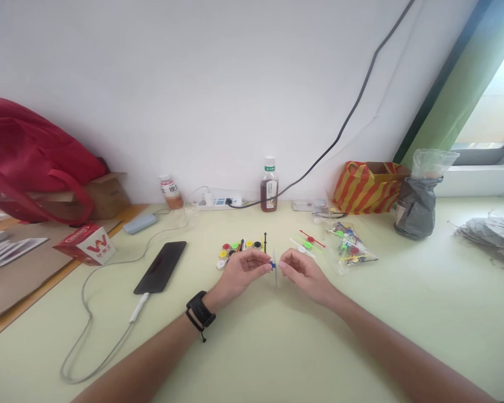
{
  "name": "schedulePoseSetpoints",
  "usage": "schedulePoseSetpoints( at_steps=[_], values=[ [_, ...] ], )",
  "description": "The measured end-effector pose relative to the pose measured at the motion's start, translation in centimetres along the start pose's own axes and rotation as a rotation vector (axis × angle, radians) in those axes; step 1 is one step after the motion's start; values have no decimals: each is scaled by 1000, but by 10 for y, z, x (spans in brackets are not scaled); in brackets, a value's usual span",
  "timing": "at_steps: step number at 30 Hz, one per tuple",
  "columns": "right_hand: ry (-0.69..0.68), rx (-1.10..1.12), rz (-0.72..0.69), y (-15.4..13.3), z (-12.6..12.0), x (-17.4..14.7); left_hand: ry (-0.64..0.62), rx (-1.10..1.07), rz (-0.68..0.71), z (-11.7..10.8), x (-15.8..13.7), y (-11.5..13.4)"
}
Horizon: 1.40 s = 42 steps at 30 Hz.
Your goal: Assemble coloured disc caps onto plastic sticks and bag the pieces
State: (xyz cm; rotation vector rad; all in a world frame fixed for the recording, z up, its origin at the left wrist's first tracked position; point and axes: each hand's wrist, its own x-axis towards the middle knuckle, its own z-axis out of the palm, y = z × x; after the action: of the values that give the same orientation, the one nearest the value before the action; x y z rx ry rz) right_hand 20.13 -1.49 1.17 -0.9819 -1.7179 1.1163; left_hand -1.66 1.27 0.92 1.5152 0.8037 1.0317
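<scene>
My left hand (242,271) pinches a small blue plastic piece (273,265) between thumb and fingertips. A thin pale piece (275,280), seen nearly edge-on, stands upright against the blue one. Just right of it, my right hand (303,274) has thumb and fingers pressed together; whatever they hold is hidden. Behind my left hand lie several small round caps (225,247) in red, yellow, white, green and black, and a black arrow (265,242). Red, green and white arrow spinners (310,240) lie beyond my right hand.
A clear bag (348,249) of coloured arrow parts lies to the right. On the left are a phone (160,267) on a charging cable (86,313) and a red-white box (86,244). Bottles (269,187), a power strip (218,204) and a striped bag (361,187) line the wall.
</scene>
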Motion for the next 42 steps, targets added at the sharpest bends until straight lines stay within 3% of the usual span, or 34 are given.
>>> schedulePoseSetpoints(
  at_steps=[4,15,20,22,26,29,31,32,35,37,42],
  values=[
    [-68,-18,21,0,4,-2,-24,6,7,0,-1,-1],
    [-69,125,59,5,8,0,-78,-23,9,-2,-2,-4],
    [-27,-10,-2,8,8,-1,-88,131,65,0,-4,-2],
    [48,-130,-45,6,4,-1,-56,299,120,-3,-3,1],
    [321,-388,-184,-1,-14,0,118,736,271,-18,1,8],
    [511,-483,-276,-5,-29,1,135,928,325,-32,4,8],
    [553,-505,-270,-2,-34,1,123,1006,312,-39,5,4],
    [498,-522,-242,1,-34,1,113,1031,301,-42,5,1],
    [129,-629,-79,12,-31,1,71,1061,281,-46,4,-8],
    [-46,-705,21,18,-28,1,39,1065,279,-47,3,-12],
    [-59,-711,43,22,-26,3,12,1050,298,-48,4,-14]
  ],
)
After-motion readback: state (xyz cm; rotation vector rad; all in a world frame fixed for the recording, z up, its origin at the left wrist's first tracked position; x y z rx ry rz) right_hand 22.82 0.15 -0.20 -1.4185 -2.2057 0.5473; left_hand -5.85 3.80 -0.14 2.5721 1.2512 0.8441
